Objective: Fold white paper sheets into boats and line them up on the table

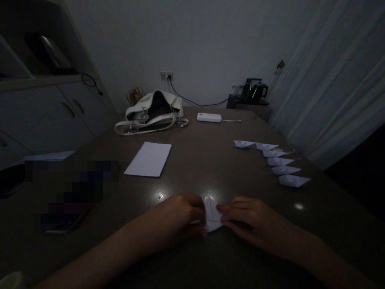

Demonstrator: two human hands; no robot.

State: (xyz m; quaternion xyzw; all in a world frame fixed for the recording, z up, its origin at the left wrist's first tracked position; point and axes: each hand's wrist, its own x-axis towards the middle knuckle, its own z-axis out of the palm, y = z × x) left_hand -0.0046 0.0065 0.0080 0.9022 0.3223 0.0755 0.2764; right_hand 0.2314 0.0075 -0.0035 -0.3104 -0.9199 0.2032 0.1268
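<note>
A small folded sheet of white paper lies near the front of the table, with a pointed top and a crease down its middle. My left hand grips its left side, fingers curled and thumb low at the edge. From the right, my right hand pinches the other side, fingertips pressed on the paper. Parts of the paper are hidden behind the fingers. Several folded paper boats stand in a slanting row to the right. A stack of white paper lies to the left, beyond my left hand.
The dark table carries a white handbag at the back and a white power bank with a short cable. A phone, partly blurred out, lies at left. Behind the table stands an electric kettle. A curtain hangs at right.
</note>
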